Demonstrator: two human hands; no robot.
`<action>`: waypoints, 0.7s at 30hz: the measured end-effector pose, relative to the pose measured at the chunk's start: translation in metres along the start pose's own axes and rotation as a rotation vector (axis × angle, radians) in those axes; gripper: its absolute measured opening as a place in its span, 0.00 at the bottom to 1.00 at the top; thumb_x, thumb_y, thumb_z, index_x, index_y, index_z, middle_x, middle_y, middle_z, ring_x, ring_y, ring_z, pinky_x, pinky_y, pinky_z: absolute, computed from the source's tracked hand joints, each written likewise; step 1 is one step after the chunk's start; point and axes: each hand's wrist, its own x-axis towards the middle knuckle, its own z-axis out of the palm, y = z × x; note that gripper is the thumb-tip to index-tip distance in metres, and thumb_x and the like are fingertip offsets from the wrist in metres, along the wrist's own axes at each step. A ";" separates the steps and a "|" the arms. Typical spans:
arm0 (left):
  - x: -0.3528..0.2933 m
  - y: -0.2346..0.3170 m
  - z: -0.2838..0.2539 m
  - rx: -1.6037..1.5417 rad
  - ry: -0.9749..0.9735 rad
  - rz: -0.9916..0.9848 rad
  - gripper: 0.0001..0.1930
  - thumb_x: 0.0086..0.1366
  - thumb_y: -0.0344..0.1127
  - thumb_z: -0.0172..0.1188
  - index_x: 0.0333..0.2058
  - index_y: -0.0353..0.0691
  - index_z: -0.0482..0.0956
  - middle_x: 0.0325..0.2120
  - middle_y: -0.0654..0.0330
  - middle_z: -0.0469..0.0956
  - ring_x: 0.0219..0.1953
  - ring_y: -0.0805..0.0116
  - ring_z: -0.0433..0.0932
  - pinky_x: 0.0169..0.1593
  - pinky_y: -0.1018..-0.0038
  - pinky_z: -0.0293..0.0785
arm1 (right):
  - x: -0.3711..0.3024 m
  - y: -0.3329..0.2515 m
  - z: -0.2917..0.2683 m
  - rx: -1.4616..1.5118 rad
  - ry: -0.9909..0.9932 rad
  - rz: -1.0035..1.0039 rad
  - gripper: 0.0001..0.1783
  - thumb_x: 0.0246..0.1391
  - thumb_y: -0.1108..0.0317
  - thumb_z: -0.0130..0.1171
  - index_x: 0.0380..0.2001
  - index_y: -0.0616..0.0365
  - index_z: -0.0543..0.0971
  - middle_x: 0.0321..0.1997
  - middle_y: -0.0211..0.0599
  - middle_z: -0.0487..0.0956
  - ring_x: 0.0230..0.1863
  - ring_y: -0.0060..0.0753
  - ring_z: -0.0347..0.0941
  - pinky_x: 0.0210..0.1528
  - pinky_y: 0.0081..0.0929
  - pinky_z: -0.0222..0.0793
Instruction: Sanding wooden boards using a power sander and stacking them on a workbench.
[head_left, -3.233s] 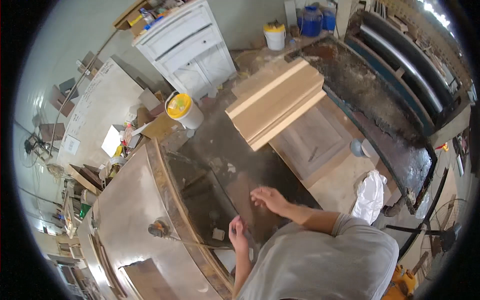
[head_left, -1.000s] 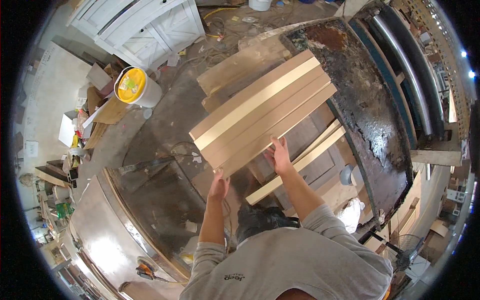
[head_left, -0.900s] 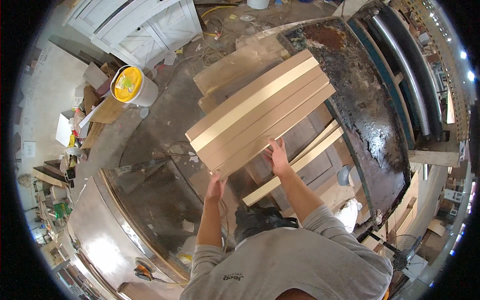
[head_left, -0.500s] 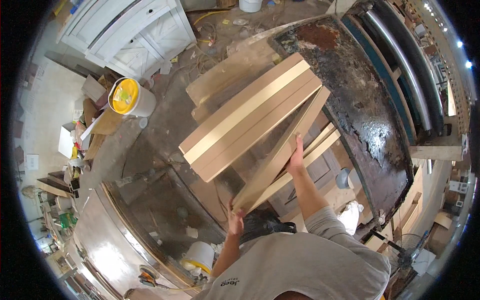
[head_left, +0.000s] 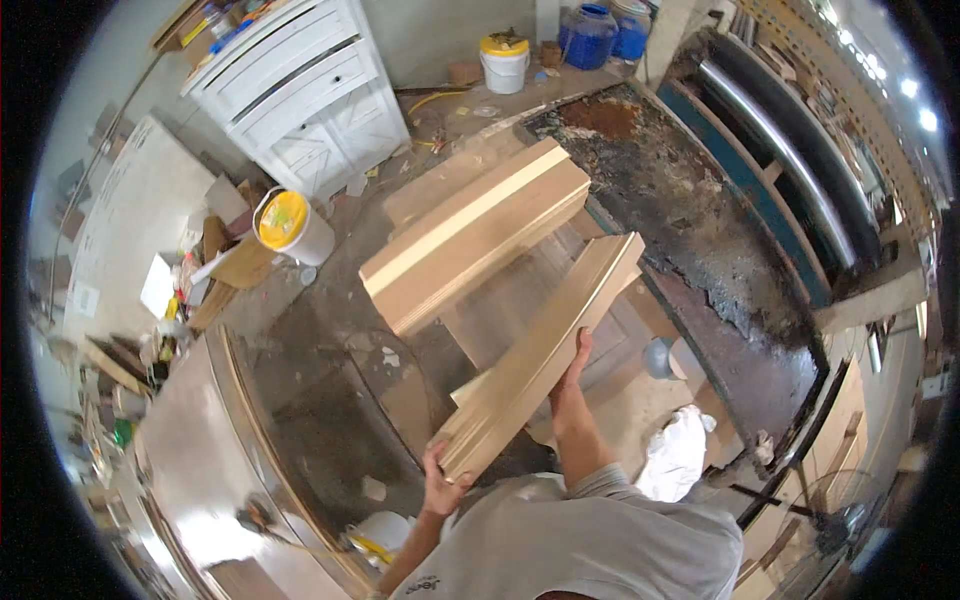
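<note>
Between the held board [head_left: 538,355] and cabinet [head_left: 305,105] lie stacked boards [head_left: 478,240]

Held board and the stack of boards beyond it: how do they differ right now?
The left hand and right hand grip the held board; neither touches the stack of boards. The held board looks narrower than the stack and slants more steeply in the picture. Both are light brown.

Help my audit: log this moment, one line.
left hand: holds board, near end; right hand: holds board, side edge; stack: left of board
</note>
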 end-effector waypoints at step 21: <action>-0.365 0.099 0.017 0.198 1.023 -0.096 0.55 0.45 0.47 0.80 0.71 0.45 0.59 0.66 0.41 0.60 0.70 0.40 0.58 0.74 0.54 0.56 | -0.317 0.208 0.105 -0.334 -1.098 0.295 0.50 0.60 0.27 0.46 0.74 0.52 0.60 0.69 0.44 0.70 0.67 0.52 0.68 0.67 0.56 0.66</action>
